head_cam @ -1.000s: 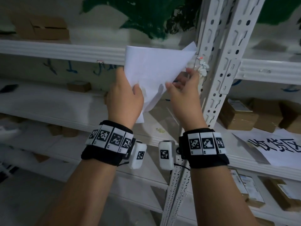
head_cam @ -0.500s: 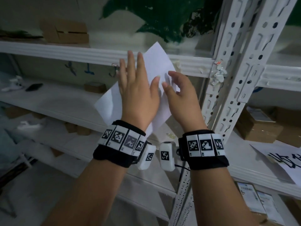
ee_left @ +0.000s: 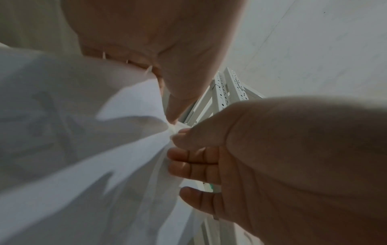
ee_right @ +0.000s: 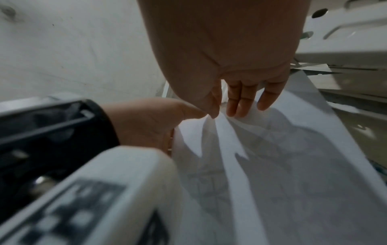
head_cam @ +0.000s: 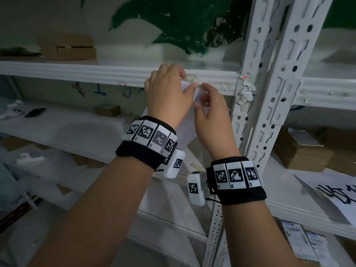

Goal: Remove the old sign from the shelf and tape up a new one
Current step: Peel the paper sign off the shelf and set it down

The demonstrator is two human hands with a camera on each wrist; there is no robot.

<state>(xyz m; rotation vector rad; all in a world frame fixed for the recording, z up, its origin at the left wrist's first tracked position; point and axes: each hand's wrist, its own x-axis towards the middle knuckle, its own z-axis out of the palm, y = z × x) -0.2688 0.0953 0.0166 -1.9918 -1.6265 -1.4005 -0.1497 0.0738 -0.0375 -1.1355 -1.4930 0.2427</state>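
A white paper sign [head_cam: 185, 132] hangs below the shelf beam [head_cam: 96, 74], faint writing showing through it [ee_right: 272, 165]. My left hand [head_cam: 187, 81] is raised to the beam and pinches the sign's top corner, thumb in front [ee_left: 172, 116], fingers hidden behind the sheet [ee_left: 83, 149]. My right hand [head_cam: 202, 93] pinches the same corner from the right with thumb and forefinger [ee_right: 217, 112], its other fingers straight against the paper. A crumpled bit of clear tape [head_cam: 193, 81] sits on the beam between the fingertips. Another sign with black characters [head_cam: 337, 191] lies on the right shelf.
A perforated white upright [head_cam: 269, 93] stands just right of my hands, with torn tape scraps [head_cam: 244, 91] stuck to it. Cardboard boxes [head_cam: 300, 151] sit on the right shelf and one [head_cam: 67, 48] on the top shelf. A dark flat object [head_cam: 35, 112] lies far left.
Both hands have risen with the sheet from in front of the shelf to the beam. The left hand went from flat on the paper to pinching its top corner beside the right.
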